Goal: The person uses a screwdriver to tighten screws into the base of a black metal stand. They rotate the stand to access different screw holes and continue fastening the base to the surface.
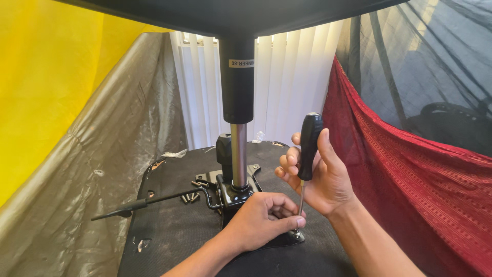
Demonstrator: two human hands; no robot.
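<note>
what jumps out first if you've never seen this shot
At centre, the right hand holds a black-handled screwdriver upright, its tip on a screw that the left hand steadies. Just left of them, a chrome and black gas cylinder rises from the upturned chair seat. Bright yellow sheeting fills the left, red cloth the right.

Two bare arms come in from bottom edge. No sleeves in view on either arm. Left hand [264, 218]: no glove, no ring seen, no watch or band at wrist. Right hand [320, 177]: no glove, no ring seen, wrist bare too. Nails short and plain. Fine hairs on forearms. Rest of person out of view.
</note>
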